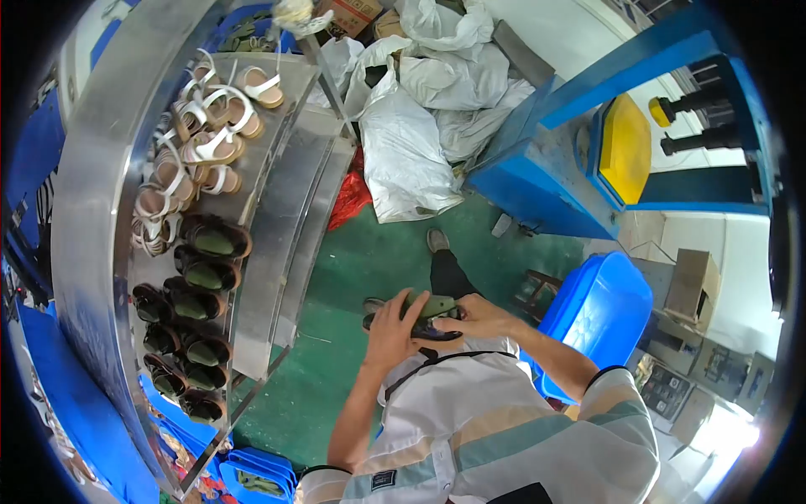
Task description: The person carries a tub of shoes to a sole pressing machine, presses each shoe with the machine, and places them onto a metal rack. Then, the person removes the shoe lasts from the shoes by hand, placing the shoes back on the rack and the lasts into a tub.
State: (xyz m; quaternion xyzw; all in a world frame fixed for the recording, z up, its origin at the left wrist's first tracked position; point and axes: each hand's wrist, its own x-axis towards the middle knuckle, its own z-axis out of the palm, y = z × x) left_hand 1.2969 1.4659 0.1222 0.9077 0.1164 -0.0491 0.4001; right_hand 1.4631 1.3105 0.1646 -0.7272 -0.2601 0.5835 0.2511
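Close to my body, at the lower middle of the view, a dark shoe with a green upper (438, 307) is held between my two hands. My left hand (391, 329) is wrapped round its left end, with fingers over the top. On its right side, my right hand (475, 317) grips the edge, thumb pointing inward. Part of the shoe is hidden under the fingers. Similar dark green shoes (201, 351) stand in rows on the metal rack (277, 218) to the left, below a heap of white sandals (220, 144).
White sacks (407, 147) and a red bag (350, 197) lie on the green floor ahead. A blue machine with a yellow panel (625, 149) stands at the upper right. Blue bins are at the right (600, 307) and lower left (256, 475). Cardboard boxes (695, 290) sit far right.
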